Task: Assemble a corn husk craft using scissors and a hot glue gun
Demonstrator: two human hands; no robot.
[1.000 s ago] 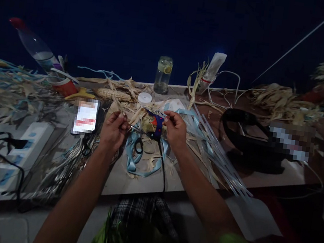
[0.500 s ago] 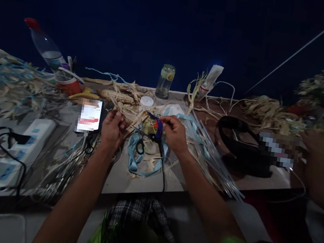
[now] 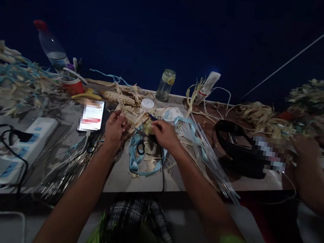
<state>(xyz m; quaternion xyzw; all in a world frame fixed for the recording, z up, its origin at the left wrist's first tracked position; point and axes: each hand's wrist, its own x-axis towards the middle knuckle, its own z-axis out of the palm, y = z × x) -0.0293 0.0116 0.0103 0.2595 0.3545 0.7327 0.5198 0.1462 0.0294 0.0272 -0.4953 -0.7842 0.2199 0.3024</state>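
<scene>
My left hand [image 3: 115,128] is closed in a pinch over the middle of the table. A thin dark line, perhaps a wire, runs from its fingertips towards my right hand [image 3: 164,134]. The right fingers are also pinched together, beside a small pale yellowish piece [image 3: 148,127]; what they grip is too small and dim to make out. Behind that hand, a blue object is mostly hidden. Below the hands lie a black scissors handle [image 3: 140,147] and a loop of light blue ribbon [image 3: 142,172]. A black cord [image 3: 163,176] hangs to the table's front edge.
A lit phone [image 3: 92,116], a power strip [image 3: 29,151] and a bundle of thin wires [image 3: 63,172] lie left. Dry husks, a corn cob [image 3: 120,98] and a glass jar [image 3: 165,86] are behind. Clear sticks [image 3: 213,161] and a black headband-like object [image 3: 231,145] lie right, near another person's hand [image 3: 306,154].
My right hand has moved left, closer to my left hand, and now covers most of the blue and red object. The left hand stays pinched. The view has shifted slightly.
</scene>
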